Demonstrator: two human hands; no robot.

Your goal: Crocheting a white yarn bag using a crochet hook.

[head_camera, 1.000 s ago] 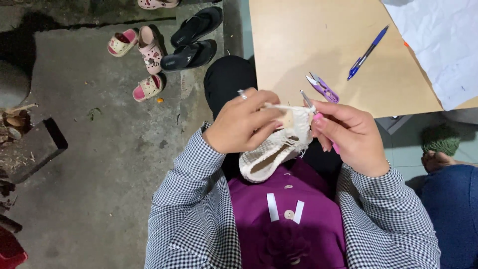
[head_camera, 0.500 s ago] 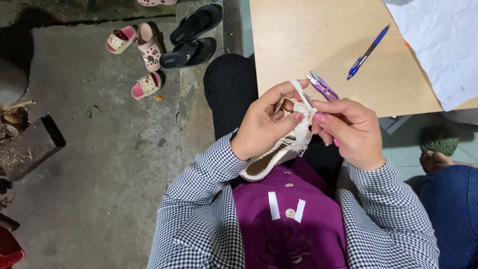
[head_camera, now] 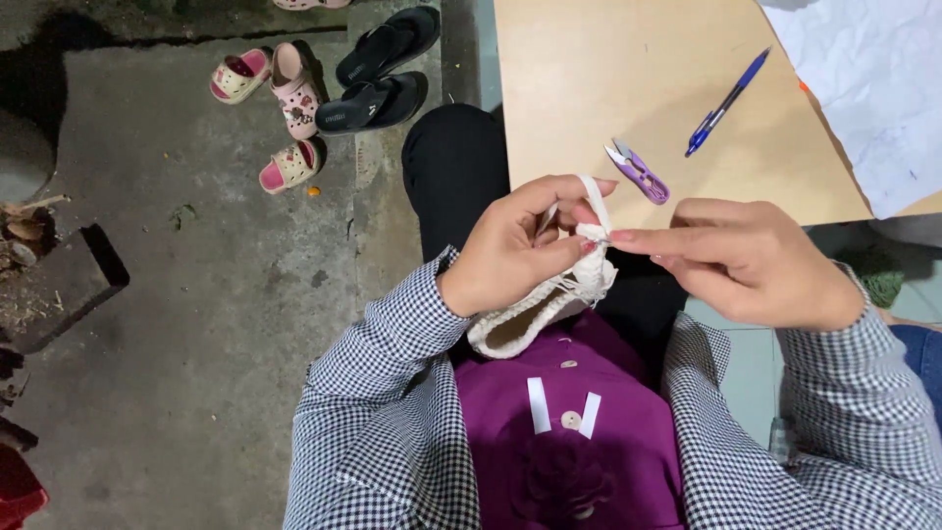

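Note:
My left hand grips a small cream knitted shoe with a white strap looping over my fingers. My right hand pinches something thin at the shoe's top edge, fingertips touching the fabric; the thing itself is too small to make out. Both hands are held above my lap, in front of a purple garment with white tabs and buttons. Purple thread snips lie on the wooden table just beyond my hands.
A blue pen and a white sheet lie on the table to the right. Black sandals and small pink children's sandals sit on the concrete floor at the left. Another person's blue-clad leg is at the far right.
My left hand has shifted its hold on the shoe, lifting the strap over its fingers. My right hand moved from cupping the shoe to pinching at its top edge.

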